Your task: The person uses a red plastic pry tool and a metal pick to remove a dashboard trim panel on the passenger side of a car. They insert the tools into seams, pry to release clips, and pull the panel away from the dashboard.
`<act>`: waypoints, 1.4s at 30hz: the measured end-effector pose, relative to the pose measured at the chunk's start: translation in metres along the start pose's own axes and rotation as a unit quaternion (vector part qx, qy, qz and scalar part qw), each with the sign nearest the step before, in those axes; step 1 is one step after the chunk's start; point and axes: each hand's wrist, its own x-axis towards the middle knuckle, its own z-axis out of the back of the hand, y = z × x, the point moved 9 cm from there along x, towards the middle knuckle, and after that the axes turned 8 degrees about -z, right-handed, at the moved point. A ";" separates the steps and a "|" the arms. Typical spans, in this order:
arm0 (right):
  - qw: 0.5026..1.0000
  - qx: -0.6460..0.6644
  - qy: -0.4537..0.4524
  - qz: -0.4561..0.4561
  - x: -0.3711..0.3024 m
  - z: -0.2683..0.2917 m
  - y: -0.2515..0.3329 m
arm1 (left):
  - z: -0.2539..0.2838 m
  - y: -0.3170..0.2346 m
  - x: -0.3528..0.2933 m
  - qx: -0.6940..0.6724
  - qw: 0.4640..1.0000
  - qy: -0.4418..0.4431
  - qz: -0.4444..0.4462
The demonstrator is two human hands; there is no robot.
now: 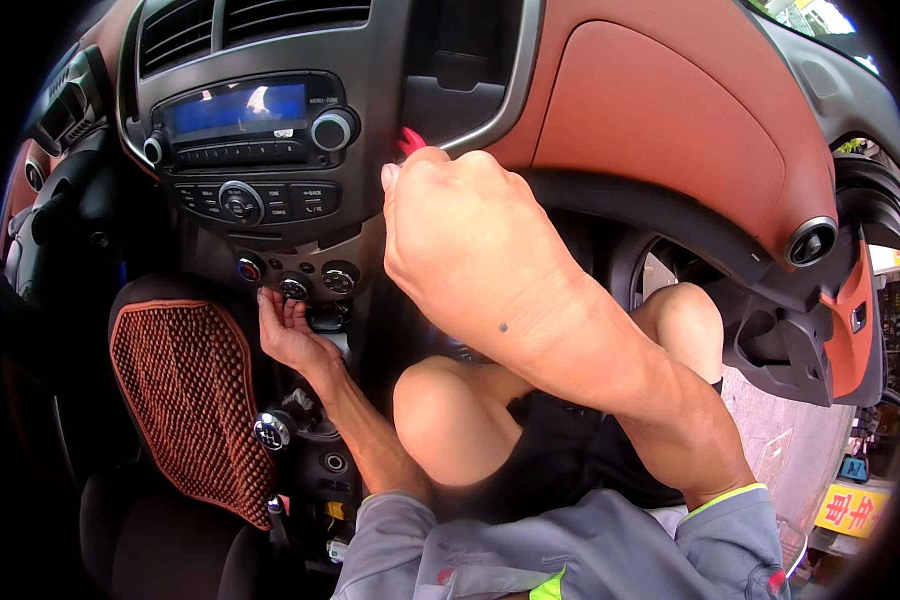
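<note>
A grey centre console panel (365, 215) with a radio and knobs stands in front of me. My right hand (470, 225) is closed in a fist at the panel's right edge, gripping a red plastic tool like a trim pry tool; only its red tip (411, 141) shows above my fingers. Lower down, my left hand (295, 335) has its fingers curled up against the panel's bottom edge, just under the climate knobs (293, 287). Part of that grip is hidden by the edge.
Left of my left arm are a gear lever knob (272, 431) and a seat with a beaded cover (185, 400). A reddish-brown dashboard (660, 110) spans the right, with a round air vent (811, 242). Beyond my knees the car door (840, 330) stands open.
</note>
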 end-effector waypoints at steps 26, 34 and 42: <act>0.990 0.131 0.004 0.052 0.008 0.014 -0.021 | -0.007 -0.002 -0.010 -0.006 1.000 0.006 0.002; 0.985 0.095 -0.024 0.145 0.008 0.011 -0.019 | -0.011 -0.004 -0.011 -0.008 1.000 0.005 -0.013; 0.974 0.188 0.043 0.116 0.013 0.010 -0.032 | -0.007 -0.001 -0.001 0.021 0.999 0.020 -0.038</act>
